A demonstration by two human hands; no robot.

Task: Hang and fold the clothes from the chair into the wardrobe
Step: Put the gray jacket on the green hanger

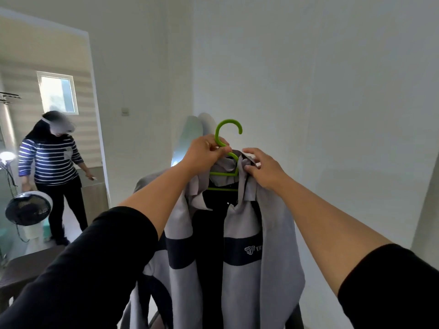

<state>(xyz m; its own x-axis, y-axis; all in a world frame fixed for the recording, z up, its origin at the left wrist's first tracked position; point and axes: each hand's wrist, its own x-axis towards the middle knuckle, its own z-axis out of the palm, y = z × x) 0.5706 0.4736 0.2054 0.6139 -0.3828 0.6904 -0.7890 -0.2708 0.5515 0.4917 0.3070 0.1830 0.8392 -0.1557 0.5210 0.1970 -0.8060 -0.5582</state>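
Note:
A grey jacket (240,276) with dark bands and a dark lining hangs open on a green plastic hanger (226,128), held up in front of a white wall. My left hand (205,153) grips the hanger's neck just below the hook. My right hand (262,168) pinches the jacket's collar at the right shoulder of the hanger. The hanger's lower bars show inside the collar. No chair or wardrobe is in view.
A doorway at the left opens onto another room. There stands a person in a striped top (51,162), beside a white floor fan (28,210) and a lit lamp (6,157). A dark low piece of furniture (21,274) sits at the lower left.

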